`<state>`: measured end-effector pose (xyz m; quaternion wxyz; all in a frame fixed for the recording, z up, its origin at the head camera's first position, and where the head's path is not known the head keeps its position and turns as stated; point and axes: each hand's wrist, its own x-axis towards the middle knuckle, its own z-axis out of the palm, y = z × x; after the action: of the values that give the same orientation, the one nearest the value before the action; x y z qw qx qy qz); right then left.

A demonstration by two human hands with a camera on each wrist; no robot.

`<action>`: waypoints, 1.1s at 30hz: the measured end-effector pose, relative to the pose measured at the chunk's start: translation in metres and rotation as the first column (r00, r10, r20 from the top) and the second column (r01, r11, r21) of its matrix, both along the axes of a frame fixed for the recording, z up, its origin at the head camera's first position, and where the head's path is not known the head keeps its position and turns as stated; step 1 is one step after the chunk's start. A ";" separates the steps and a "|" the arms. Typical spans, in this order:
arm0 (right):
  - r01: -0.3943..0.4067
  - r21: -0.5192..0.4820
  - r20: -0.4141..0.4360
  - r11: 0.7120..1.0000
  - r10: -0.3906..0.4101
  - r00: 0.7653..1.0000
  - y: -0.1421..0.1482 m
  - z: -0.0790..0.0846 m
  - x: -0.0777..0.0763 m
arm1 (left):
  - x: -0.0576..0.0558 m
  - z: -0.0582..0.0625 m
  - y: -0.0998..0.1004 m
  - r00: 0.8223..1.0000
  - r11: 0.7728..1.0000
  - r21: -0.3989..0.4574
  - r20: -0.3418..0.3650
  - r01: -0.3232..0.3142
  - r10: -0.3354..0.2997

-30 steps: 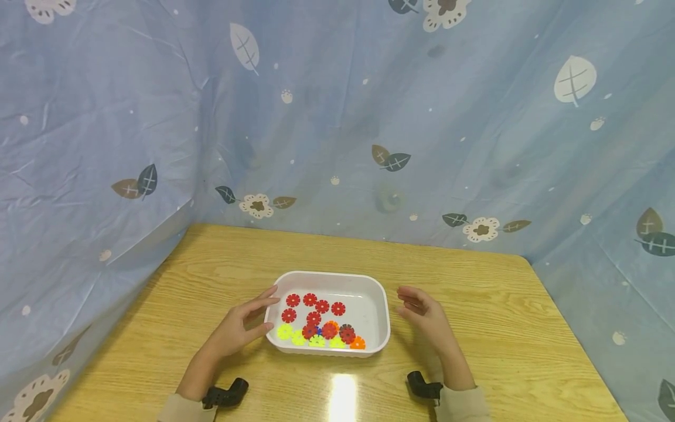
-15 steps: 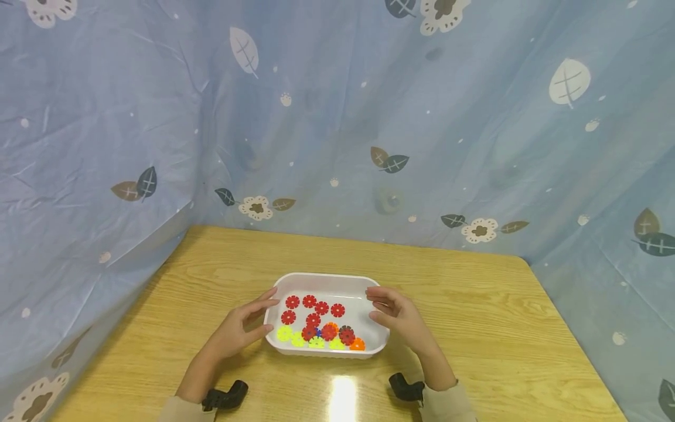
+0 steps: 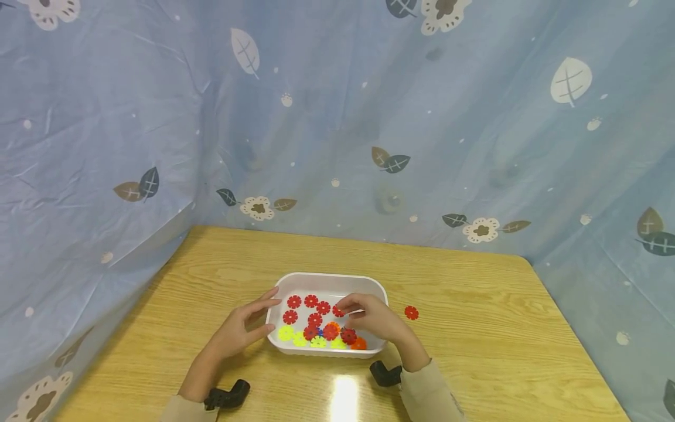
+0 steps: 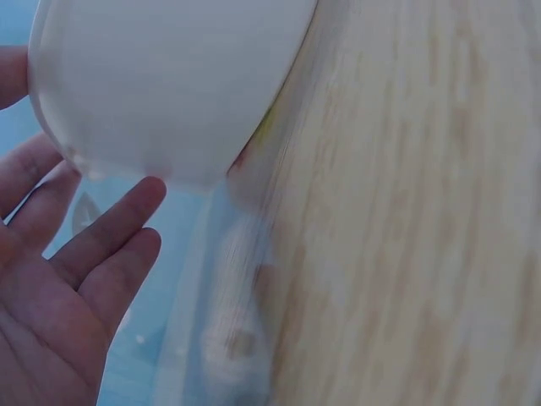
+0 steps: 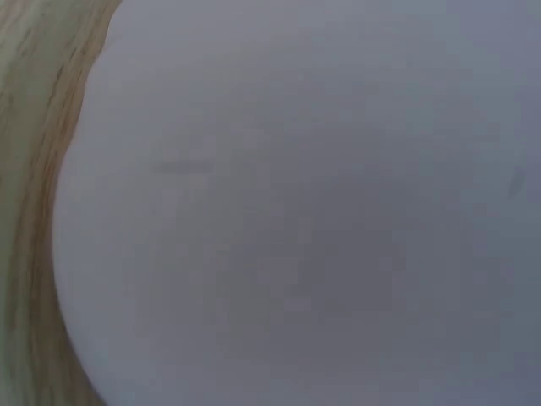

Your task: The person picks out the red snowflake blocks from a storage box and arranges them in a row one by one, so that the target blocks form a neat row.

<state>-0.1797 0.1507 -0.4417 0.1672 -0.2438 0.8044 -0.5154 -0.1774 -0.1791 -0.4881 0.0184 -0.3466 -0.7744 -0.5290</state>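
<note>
A white plastic tray (image 3: 337, 353) on the wooden table holds several flat, notched snowflake-shaped discs. Red discs (image 3: 293, 301) lie towards its back and left, with yellow discs (image 3: 286, 333) along the front and an orange disc (image 3: 358, 344) at the front right. My left hand (image 3: 239, 329) rests with spread, fairly straight fingers at the tray's left end; the left wrist view shows fingertips (image 4: 152, 190) right at its wall. Over the tray's right half is my right hand (image 3: 374, 316), thumb and fingers apart, fingertips close over a red disc. The right wrist view shows only the tray wall (image 5: 296, 211).
One red disc (image 3: 411, 312) lies on the wooden table (image 3: 474, 328), right of the tray. A blue patterned curtain (image 3: 337, 117) hangs behind the table and at both sides. Black wrist cameras (image 3: 386, 373) are strapped to both wrists.
My right hand has moved left from beside the tray to over the discs inside it. The red disc on the table, hidden before, now shows. My left hand has stayed put.
</note>
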 end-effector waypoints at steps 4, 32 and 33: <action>-0.025 0.121 0.009 0.992 0.024 1.000 -0.004 0.001 -0.002 | 0.000 0.000 0.000 1.000 1.000 0.004 -0.006 0.009 -0.009; 0.038 0.471 -0.169 0.881 0.048 0.984 -0.016 -0.007 0.003 | 0.000 -0.001 0.001 1.000 1.000 -0.017 0.000 -0.025 0.025; 0.040 0.475 -0.175 0.879 0.049 0.983 -0.016 -0.008 0.003 | 0.000 -0.001 0.001 1.000 1.000 -0.017 0.000 -0.024 0.024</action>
<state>-0.1770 0.1351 -0.4493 0.1492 -0.2430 0.9176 -0.2768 -0.1774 -0.1784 -0.4894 0.0219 -0.3375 -0.7830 -0.5220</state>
